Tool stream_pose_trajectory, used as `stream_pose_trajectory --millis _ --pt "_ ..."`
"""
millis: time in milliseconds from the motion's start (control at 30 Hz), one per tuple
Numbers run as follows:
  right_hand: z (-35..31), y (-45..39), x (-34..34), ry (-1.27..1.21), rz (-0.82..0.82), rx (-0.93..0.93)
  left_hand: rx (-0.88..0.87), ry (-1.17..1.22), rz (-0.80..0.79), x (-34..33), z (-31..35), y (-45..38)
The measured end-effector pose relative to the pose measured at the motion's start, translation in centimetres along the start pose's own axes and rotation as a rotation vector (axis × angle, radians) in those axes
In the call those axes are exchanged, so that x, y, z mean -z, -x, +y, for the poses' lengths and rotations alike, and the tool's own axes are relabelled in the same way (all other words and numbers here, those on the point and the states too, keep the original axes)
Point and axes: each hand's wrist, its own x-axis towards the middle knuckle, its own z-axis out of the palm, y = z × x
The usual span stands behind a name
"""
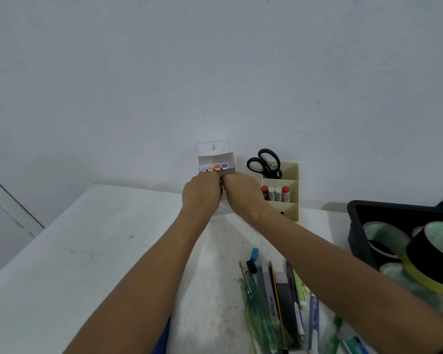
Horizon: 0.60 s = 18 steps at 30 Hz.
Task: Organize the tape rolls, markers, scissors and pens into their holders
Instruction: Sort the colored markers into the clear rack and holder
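Working with both hands [202, 192] [242, 191] at the far white holder [215, 159], grip hidden, we should seat markers [213, 167] upright, caps level

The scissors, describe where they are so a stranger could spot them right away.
Look along the white wall where it meets the table. Right of both hands stands a beige holder; the scissors poke from its top compartment, the only thing with black looped handles.

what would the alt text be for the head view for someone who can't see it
Both hands, left hand and right hand, meet at a white box holder showing four coloured marker caps. Beside it, black-handled scissors stand in a beige organiser; loose pens lie on the white table.
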Motion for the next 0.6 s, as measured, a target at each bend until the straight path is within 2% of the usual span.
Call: stream_pose_trajectory --millis 200,400,500,600 --pt "-0.2 0.4 0.3 -0.082 -0.057 -0.043 -0.006 0.003 -0.027 0.4 0.0 0.7" --pt "-0.5 4.0 4.2 -0.166 -0.102 0.013 -0.046 0.158 -0.034 2.4 -0.1 5.6" --pt "0.0 8.0 7.0 -0.209 -0.153 0.023 -0.009 0.233 -0.136 2.7 -0.1 9.4" --pt "0.5 13.4 8.4 -0.224 -0.278 0.012 -0.041 0.307 -0.328 2.9 0.7 13.9"
